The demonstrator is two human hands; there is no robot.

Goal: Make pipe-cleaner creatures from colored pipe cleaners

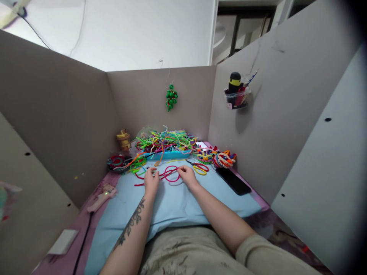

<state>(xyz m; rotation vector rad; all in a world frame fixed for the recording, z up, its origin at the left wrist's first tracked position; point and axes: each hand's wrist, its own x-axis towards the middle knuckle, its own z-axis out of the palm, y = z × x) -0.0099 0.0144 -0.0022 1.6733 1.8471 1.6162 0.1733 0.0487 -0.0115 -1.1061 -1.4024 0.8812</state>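
My left hand (151,179) and my right hand (187,175) rest on a light blue mat (177,202), both with fingers pinched on a pink pipe cleaner (171,174) bent into a loop between them. More red strands lie just left of my left hand. Behind the hands a blue tray (169,154) holds a heap of bright pipe cleaners (164,139).
A black phone (233,180) lies right of my right hand, with scissors (200,167) and finished coloured pieces (220,157) behind it. A pink glue gun (101,196) sits at left. Cardboard walls (57,114) enclose the desk; a green ornament (171,97) and a cup of pens (236,95) hang on them.
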